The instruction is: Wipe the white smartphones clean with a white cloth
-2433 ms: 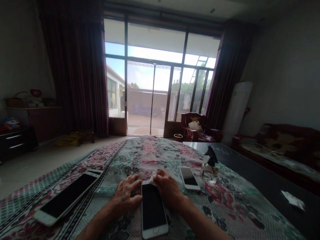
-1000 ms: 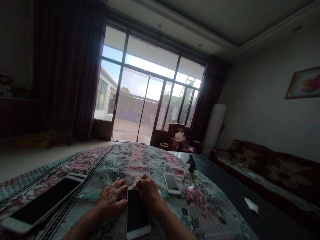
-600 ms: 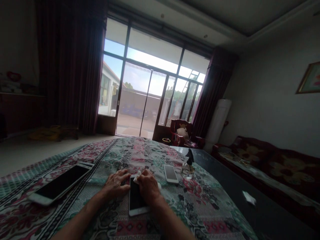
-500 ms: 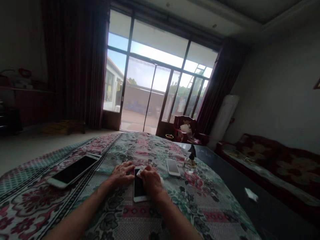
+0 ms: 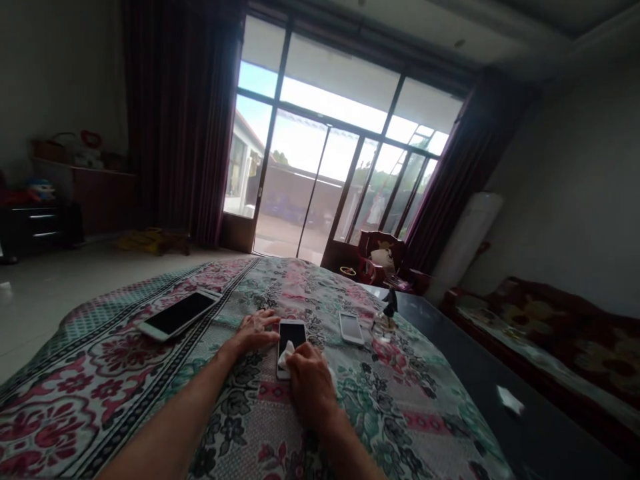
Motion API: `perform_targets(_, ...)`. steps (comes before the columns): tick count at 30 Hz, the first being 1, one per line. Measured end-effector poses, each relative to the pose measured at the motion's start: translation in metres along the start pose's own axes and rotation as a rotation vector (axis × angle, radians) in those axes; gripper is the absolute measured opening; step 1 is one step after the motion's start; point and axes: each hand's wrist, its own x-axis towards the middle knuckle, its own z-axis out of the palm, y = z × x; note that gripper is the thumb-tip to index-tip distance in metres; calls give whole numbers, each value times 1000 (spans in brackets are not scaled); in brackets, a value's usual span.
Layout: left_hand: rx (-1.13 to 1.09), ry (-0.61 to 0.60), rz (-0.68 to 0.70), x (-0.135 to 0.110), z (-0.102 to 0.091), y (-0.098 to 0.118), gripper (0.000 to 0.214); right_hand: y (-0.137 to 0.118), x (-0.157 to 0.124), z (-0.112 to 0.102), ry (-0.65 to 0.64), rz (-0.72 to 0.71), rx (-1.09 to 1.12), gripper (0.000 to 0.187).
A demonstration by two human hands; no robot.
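A white phone (image 5: 292, 333) with a dark screen lies face up on a flowered cloth (image 5: 225, 400) in front of me. My left hand (image 5: 255, 330) rests flat beside the phone's left edge, fingers touching it. My right hand (image 5: 311, 387) is closed on a small white wipe (image 5: 285, 354) and presses it onto the near end of the screen.
A larger white phone (image 5: 178, 314) lies at the left on the cloth, a smaller phone (image 5: 351, 327) at the right. A small clear spray bottle (image 5: 385, 320) stands beyond it. A dark glossy table (image 5: 500, 413) with a crumpled white scrap (image 5: 511, 400) adjoins on the right. A sofa (image 5: 550, 333) lines the right wall.
My right hand has slid the wipe from the phone's far end down to its near end. The left hand stays at the phone's side. The camera has pulled back and tilted.
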Motion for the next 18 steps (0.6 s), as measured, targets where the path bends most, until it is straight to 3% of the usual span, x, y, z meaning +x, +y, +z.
perform_targets(18,23,-88,41,0,-4,0,55,25,93,23,-76,-17,-101,24)
